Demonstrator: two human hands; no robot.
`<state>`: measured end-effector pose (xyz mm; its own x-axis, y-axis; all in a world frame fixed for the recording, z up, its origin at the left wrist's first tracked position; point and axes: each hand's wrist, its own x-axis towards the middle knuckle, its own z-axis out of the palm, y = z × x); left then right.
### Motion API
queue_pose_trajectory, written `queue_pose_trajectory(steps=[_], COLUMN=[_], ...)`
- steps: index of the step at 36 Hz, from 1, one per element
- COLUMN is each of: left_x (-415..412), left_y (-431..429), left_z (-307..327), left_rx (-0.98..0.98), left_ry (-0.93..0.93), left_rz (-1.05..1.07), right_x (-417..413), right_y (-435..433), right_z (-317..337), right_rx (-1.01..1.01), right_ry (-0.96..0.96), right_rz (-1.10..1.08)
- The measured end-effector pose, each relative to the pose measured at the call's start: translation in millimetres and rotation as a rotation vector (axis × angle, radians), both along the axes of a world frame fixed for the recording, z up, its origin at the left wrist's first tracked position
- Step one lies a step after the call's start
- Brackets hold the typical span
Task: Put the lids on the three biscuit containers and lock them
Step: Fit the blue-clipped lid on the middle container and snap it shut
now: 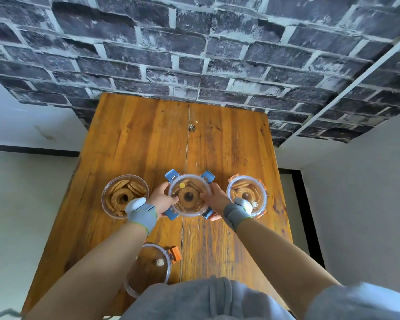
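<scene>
Three round clear biscuit containers stand in a row on the wooden table. The left container is uncovered. The middle container carries a clear lid with blue clips sticking outward, unlatched. My left hand grips its left side and my right hand grips its right side, thumbs over the lid. The right container has a lid with orange clips on it; its clips look folded down. A spare clear lid with orange clips lies near the table's front edge, partly under my left forearm.
A dark brick-pattern wall rises behind the table's far edge. White floor lies on both sides of the table. A small dark speck sits mid-table toward the back. The far half of the table holds nothing else.
</scene>
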<state>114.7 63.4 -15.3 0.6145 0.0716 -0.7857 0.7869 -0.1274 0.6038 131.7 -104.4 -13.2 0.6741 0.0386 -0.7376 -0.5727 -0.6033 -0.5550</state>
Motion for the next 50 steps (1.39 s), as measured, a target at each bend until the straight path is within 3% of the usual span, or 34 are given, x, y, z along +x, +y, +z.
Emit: queue_pose_trajectory(steps=[5, 11, 21, 27, 37, 44, 50], left_x=[0, -5, -9, -9, -6, -6, -4], left_y=[0, 3, 5, 6, 8, 9, 10], left_z=[2, 4, 5, 6, 6, 5, 4], left_rx=[-0.006, 0.081, 0.094, 0.103, 0.07, 0.046, 0.013], left_ry=[0.009, 0.005, 0.031, 0.051, 0.064, 0.079, 0.09], left_rz=[-0.023, -0.007, -0.115, -0.13, -0.125, -0.114, -0.088], right_x=[-3, -10, -15, -13, -13, -10, 16], right_y=[1, -1, -5, -6, -6, -12, 0], right_z=[6, -7, -9, 0, -7, -9, 2], right_rx=[0.004, -0.158, -0.324, -0.067, 0.119, 0.065, 0.059], right_ry=[-0.014, -0.048, -0.02, 0.125, 0.092, 0.121, -0.039], right_rz=[-0.008, -0.019, 0.147, 0.032, 0.01, -0.004, -0.024])
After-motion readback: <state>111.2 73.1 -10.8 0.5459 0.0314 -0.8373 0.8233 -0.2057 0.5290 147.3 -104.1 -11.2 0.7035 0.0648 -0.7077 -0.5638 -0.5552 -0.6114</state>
